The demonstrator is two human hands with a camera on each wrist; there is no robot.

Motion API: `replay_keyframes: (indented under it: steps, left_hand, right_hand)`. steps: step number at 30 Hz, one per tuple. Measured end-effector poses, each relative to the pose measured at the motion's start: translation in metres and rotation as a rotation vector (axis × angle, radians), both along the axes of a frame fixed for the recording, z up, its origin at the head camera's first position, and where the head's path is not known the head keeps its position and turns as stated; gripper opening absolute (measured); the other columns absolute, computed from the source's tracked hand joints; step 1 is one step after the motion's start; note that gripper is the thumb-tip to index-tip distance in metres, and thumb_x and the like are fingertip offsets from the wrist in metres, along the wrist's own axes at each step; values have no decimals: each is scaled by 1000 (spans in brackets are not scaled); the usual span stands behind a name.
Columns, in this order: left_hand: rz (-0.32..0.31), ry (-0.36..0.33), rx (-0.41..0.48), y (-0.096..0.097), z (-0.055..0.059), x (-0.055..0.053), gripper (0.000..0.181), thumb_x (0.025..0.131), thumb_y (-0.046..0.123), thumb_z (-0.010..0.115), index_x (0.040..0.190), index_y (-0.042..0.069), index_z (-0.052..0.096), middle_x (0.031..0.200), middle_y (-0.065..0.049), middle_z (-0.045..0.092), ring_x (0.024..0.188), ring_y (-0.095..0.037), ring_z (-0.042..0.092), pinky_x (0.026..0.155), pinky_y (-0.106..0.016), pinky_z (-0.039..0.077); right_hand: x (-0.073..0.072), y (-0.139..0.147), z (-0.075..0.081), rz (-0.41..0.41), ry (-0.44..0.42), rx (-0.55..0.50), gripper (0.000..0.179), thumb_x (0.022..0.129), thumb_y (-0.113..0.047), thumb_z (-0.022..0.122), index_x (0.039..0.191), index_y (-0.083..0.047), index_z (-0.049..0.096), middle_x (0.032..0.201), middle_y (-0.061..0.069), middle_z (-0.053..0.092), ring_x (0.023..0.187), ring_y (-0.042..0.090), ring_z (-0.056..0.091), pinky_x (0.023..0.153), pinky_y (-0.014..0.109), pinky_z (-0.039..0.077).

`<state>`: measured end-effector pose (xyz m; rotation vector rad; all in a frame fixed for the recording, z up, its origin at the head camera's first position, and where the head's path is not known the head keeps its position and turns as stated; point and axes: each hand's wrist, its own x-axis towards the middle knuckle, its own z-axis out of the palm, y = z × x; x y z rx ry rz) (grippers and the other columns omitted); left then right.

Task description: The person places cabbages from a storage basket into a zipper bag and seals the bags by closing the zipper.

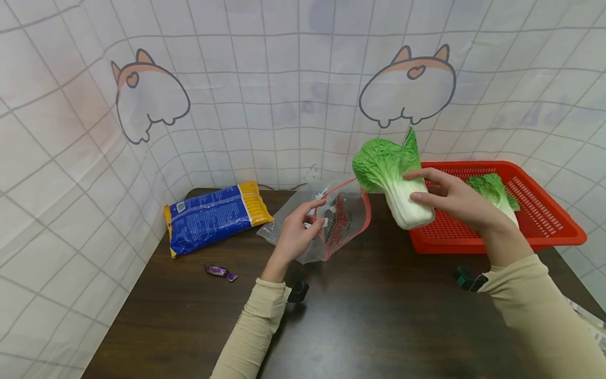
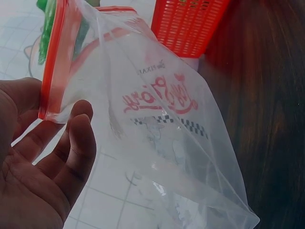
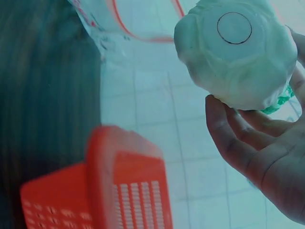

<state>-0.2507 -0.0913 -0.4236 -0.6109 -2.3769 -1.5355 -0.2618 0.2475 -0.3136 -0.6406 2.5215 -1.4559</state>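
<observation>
My left hand (image 1: 295, 234) pinches the red-trimmed mouth of a clear zip bag (image 1: 347, 223), which gapes toward the right. Red lettering and a checkered strip show on the bag (image 2: 167, 138) in the left wrist view. Above the table, right of the bag's mouth, my right hand (image 1: 452, 199) grips a Chinese cabbage (image 1: 400, 195) by its white lower part. The leafy green end tilts up and left, close to the bag. In the right wrist view the pale base of the cabbage (image 3: 233, 62) faces the camera, with a circle marked on it.
A red plastic basket (image 1: 558, 231) stands at the right, with another Chinese cabbage (image 1: 494, 189) in it. At the back left lies a blue and yellow package (image 1: 213, 216). A purple wrapped candy (image 1: 220, 271) is on the dark table (image 1: 369, 316) in front of it.
</observation>
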Motion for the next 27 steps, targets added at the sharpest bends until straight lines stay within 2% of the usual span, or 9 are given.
replay_keyframes:
  steps: [3, 7, 11, 17, 19, 24, 27]
  left_hand:
    - [0, -5, -2, 1, -1, -1, 41, 95, 9, 63, 136, 10, 57, 118, -12, 62, 70, -27, 64, 49, -27, 47]
    - [9, -12, -17, 1, -1, -1, 42, 95, 10, 62, 137, 11, 57, 121, -10, 62, 67, -22, 63, 47, -27, 46]
    - [14, -19, -23, 2, -1, -1, 41, 96, 10, 61, 137, 13, 57, 122, -10, 62, 64, -14, 62, 47, -28, 46]
    - [5, -12, -14, 2, 0, -1, 41, 96, 9, 61, 137, 11, 57, 132, -6, 59, 67, -16, 63, 48, -28, 47]
    - [8, -10, -19, 2, 0, -1, 41, 96, 9, 61, 136, 11, 57, 132, -4, 59, 67, -15, 63, 49, -28, 48]
    - [20, -18, -45, 2, 0, -1, 40, 96, 11, 61, 135, 11, 57, 114, -8, 64, 63, -12, 61, 48, -27, 46]
    - [23, -13, -47, 3, 0, 0, 39, 95, 11, 62, 134, 11, 58, 111, -9, 64, 64, -15, 62, 49, -27, 47]
  right_hand:
    - [2, -7, -5, 52, 10, -7, 40, 97, -18, 61, 136, -13, 52, 132, 6, 48, 104, 23, 58, 73, 35, 54]
    - [5, -14, -10, 88, 11, 5, 40, 98, -20, 61, 136, -16, 53, 142, 0, 43, 115, 22, 54, 79, 32, 52]
    - [8, -21, -15, 116, -10, -9, 40, 97, -20, 62, 136, -17, 53, 143, 1, 43, 119, 23, 52, 81, 33, 52]
    - [12, -30, -19, 154, -6, -8, 41, 97, -20, 62, 137, -18, 53, 145, 1, 42, 128, 25, 46, 89, 31, 48]
    - [13, -33, -20, 178, -8, -16, 41, 97, -19, 62, 137, -17, 53, 144, 3, 43, 124, 26, 49, 88, 32, 49]
    - [13, -40, -26, 229, 8, -20, 40, 96, -14, 63, 135, -15, 53, 131, 10, 50, 108, 31, 56, 80, 34, 52]
    - [14, -43, -28, 244, 1, -27, 40, 95, -14, 63, 134, -15, 54, 126, 12, 51, 103, 32, 57, 77, 35, 53]
